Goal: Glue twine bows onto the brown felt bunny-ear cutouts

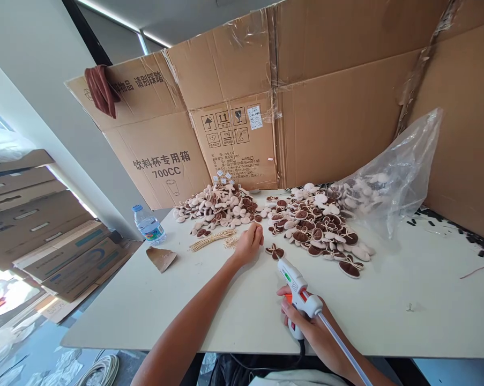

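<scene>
My right hand (311, 328) is wrapped round a white hot glue gun (293, 276), fingers at its orange trigger, with a clear glue stick (342, 346) running out of its back. The nozzle points at a small brown fabric piece with a cream string bow (274, 251) lying on the table. Just left of that piece, my left hand (250, 244) rests with its fingers curled closed; whatever they may hold is hidden. Beside that hand lie a bundle of thin straw-coloured strands (213, 239) and some short loose strands (231, 243).
Behind my hands are a heap of cream and brown plush pieces (217, 206) and another of bow-tied pieces (314, 220). A clear plastic bag (402, 171) stands right. A water bottle (149, 225) and cardboard scrap (161, 258) lie left. Tall cardboard (338, 123) walls the white table (386, 316).
</scene>
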Motion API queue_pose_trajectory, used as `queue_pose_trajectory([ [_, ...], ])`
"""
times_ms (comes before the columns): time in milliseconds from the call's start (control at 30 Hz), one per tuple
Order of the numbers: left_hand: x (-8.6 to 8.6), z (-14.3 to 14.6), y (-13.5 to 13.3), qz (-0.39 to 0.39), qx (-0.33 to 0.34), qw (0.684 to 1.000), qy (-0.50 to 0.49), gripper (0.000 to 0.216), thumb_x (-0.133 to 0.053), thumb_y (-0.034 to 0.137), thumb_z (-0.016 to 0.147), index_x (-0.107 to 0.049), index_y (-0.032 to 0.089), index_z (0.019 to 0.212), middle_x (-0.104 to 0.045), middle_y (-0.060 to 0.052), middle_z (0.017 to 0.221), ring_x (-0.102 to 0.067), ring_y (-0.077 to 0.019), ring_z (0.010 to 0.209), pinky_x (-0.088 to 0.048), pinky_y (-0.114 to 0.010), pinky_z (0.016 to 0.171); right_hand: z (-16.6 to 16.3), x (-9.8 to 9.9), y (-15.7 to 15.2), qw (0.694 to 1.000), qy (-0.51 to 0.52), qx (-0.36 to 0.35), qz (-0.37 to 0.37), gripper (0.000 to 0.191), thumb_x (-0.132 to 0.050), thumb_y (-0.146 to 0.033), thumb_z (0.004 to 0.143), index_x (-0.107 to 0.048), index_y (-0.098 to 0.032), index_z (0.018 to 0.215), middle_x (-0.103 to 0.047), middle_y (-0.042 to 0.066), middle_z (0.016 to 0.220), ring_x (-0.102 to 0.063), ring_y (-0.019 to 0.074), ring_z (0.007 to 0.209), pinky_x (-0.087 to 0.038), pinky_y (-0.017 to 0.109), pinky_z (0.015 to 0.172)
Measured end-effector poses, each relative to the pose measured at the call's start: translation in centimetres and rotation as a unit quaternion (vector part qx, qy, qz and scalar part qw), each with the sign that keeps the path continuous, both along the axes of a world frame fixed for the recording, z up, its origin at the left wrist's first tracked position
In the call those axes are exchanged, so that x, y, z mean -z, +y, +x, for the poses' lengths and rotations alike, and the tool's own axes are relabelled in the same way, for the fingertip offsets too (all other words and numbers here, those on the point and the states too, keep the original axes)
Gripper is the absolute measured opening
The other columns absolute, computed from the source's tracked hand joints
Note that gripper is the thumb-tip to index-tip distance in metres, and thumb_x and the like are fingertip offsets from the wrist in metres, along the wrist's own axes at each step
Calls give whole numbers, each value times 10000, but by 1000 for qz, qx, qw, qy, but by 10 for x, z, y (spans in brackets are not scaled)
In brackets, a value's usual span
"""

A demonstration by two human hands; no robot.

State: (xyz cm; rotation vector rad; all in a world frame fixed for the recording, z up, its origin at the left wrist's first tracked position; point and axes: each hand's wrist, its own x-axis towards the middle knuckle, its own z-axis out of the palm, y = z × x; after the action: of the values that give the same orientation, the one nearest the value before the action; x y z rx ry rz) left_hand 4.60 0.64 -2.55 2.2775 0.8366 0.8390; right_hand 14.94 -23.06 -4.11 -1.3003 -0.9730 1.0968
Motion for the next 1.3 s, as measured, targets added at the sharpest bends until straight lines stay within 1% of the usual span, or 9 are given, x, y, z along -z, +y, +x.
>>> queue_pose_trajectory([
  [233,1,0,1,-1,-4,1000,-2,319,-282,406,1069,-443,229,857,-599,32,659,-517,-133,585,-397,-276,653,1,1,0,1000,3,-5,-5,631,-592,-771,816,-669,-190,1047,-587,-3,633,-595,209,639,-476,351,636],
  [400,-1,-1,1,-4,-5,999,-33,297,-298,440,1069,-446,229,922,-615,23,715,-527,-132,592,-397,-277,652,0,0,-1,1000,-4,11,-2,640,-593,-779,808,-674,-187,1038,-580,-11,601,-598,211,631,-486,352,644],
  [567,2,0,3,-2,-10,998,-58,282,-289,437,1072,-450,228,972,-627,14,764,-532,-135,606,-397,-282,648,2,1,-1,1000,-7,-7,-10,617,-583,-763,826,-656,-198,1063,-590,-11,631,-599,211,656,-470,357,669],
  [700,4,-1,4,-1,-12,998,-53,268,-292,432,1070,-449,229,993,-630,14,774,-529,-135,602,-398,-283,642,3,3,-1,1000,-1,-15,-7,613,-588,-757,829,-655,-198,1072,-584,-10,643,-587,204,652,-460,354,665],
  [900,4,-1,4,1,-4,999,-41,235,-355,420,1057,-466,224,990,-632,18,756,-529,-127,597,-392,-272,631,2,2,0,1000,7,-8,-5,620,-598,-767,816,-662,-195,1047,-574,-10,637,-577,200,637,-467,357,669],
  [1133,5,0,4,-6,0,999,-48,257,-316,409,1067,-470,225,974,-620,29,707,-521,-127,583,-394,-272,635,3,2,0,1000,12,-16,-4,609,-608,-747,825,-661,-190,1066,-566,-15,620,-570,202,629,-453,352,648],
  [1300,4,-1,4,-3,3,999,-43,283,-283,413,1073,-458,229,948,-620,30,706,-521,-130,583,-394,-272,642,3,1,-1,1000,13,-17,-10,602,-612,-738,827,-653,-192,1078,-582,-11,631,-575,204,650,-464,358,681],
])
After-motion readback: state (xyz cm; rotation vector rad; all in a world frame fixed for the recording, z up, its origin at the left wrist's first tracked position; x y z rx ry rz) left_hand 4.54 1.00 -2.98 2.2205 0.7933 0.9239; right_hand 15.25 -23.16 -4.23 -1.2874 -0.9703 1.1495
